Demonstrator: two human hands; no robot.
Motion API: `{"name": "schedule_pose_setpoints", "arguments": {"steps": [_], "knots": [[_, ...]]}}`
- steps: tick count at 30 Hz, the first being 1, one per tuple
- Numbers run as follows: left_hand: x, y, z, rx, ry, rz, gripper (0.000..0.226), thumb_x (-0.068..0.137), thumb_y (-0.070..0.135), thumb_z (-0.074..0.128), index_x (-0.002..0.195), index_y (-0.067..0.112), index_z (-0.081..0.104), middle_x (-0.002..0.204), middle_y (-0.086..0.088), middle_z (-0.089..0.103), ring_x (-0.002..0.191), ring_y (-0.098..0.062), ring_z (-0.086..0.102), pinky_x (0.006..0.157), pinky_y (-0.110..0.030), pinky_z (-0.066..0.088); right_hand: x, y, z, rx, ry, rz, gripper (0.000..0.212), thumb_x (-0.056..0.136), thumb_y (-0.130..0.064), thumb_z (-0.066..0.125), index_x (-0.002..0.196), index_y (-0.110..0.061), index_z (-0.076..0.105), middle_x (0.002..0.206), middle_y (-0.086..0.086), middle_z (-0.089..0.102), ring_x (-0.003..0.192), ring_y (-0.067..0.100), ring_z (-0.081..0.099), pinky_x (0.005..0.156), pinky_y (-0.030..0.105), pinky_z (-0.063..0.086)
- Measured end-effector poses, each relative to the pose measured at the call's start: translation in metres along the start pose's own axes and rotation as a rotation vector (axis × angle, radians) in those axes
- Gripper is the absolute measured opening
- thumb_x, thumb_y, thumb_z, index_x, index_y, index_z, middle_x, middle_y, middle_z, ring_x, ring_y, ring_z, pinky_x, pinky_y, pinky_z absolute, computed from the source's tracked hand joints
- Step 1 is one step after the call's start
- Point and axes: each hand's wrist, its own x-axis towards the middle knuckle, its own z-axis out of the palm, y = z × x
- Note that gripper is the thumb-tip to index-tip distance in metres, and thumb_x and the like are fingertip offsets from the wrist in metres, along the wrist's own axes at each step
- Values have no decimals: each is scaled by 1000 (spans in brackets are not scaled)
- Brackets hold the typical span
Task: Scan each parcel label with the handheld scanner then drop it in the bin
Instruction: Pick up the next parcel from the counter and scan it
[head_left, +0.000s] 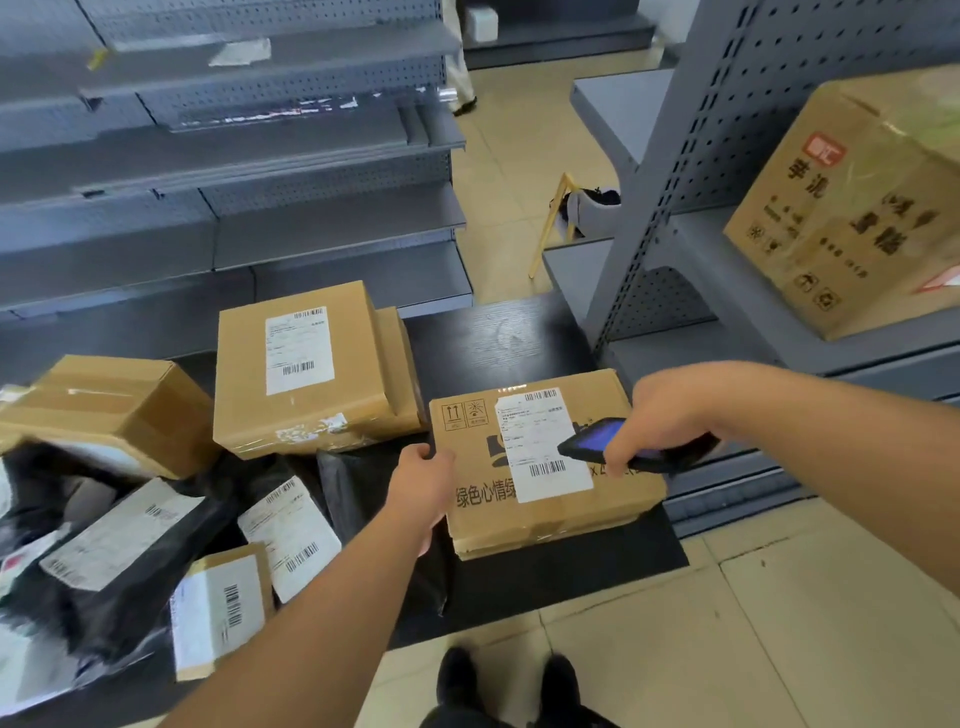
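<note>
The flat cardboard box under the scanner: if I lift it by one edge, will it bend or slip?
The flat cardboard box will probably stay stiff; its corners look square. It seems light, since the left hand grips only its edge. Its taped seam may be somewhat slippery.

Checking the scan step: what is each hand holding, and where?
Right hand grips the scanner around its middle; left hand grips the flat box by its left edge.
</note>
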Motion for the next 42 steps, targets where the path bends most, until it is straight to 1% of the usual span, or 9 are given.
{"name": "schedule_pose_setpoints", "arguments": {"steps": [2,7,11,14,18,20,24,28,42], "knots": [[1,2,-3,13,-15,7,53,113,30,45,163,19,30,152,-7,54,130,-28,54,102,-44,44,1,-5,-2,20,-76,38,47,70,-55,87,86,-15,66,86,4,66,74,22,61,71,32,50],[7,-1,-11,6,-63,28,56,112,31,47,164,19,29,151,-7,55,108,-18,49,90,-39,38,0,-16,-7,43,-177,137,51,72,-53,87,91,-12,63,76,7,59,56,18,56,53,24,45],[11,-4,-17,33,-92,31,57,112,32,47,164,19,28,153,-6,53,120,-22,52,98,-41,41,-4,-24,-9,54,-213,189,50,73,-53,86,86,-10,64,58,3,58,42,17,51,48,22,41],[14,-7,-21,57,-114,28,57,112,31,47,164,19,27,155,-6,52,137,-28,50,104,-43,41,-4,-29,-9,73,-231,224,48,75,-52,85,85,-10,64,58,3,57,43,16,50,48,23,40],[16,-10,-26,92,-123,29,58,111,31,49,164,20,28,156,-6,50,142,-29,48,100,-40,41,-4,-33,-7,109,-235,254,48,76,-51,85,85,-8,64,57,4,58,42,16,49,46,22,39],[19,-12,-29,99,-118,26,58,111,32,50,164,21,29,157,-6,49,144,-30,46,107,-44,41,-4,-34,-7,119,-230,259,49,76,-51,85,85,-8,64,59,4,58,43,16,50,46,22,40],[21,-16,-33,104,-114,19,59,110,33,51,164,22,29,158,-7,48,144,-31,45,102,-41,40,-6,-38,-4,116,-223,260,47,80,-50,82,81,-8,62,56,4,56,39,16,48,44,21,38],[20,-15,-36,108,-114,20,59,109,32,53,163,21,30,158,-7,48,144,-31,46,108,-44,41,-9,-41,-3,118,-223,252,47,81,-51,81,79,-8,61,55,3,56,39,15,47,45,22,38],[18,-14,-40,119,-124,40,59,110,34,52,163,22,31,158,-5,48,144,-30,45,112,-45,41,-6,-36,3,150,-181,242,48,79,-47,84,94,-6,63,67,7,59,52,19,52,51,25,42]]}}
